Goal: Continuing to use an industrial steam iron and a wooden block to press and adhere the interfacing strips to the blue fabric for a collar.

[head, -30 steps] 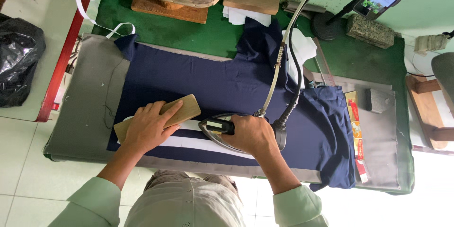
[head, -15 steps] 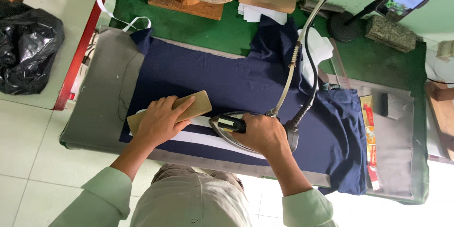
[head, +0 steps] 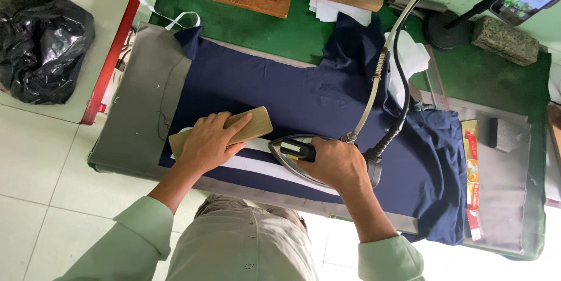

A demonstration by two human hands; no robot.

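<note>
At the far left, a black plastic bag (head: 44, 53) lies on the tiled floor beside the red edge of the surface (head: 234, 26), which is covered in green. A grey ironing pad (head: 143, 105) sits on it, and a navy garment (head: 280, 100) is spread flat across the pad with a white stripe (head: 257, 167) along its near edge. The left hand (head: 207, 140) lies palm down, fingers spread, pressing a tan wooden block (head: 251, 126) onto the cloth just above the stripe; its grip is open and flat, not wrapped around the block. Just to the right, the right hand (head: 336, 164) has its grip closed around the handle of a steam iron (head: 292, 151), whose sole rests on the stripe, nose towards the block. A hose and cable (head: 374, 91) rise from the iron's back. Further right, the garment bunches beside a small grey block (head: 504, 135).
</note>
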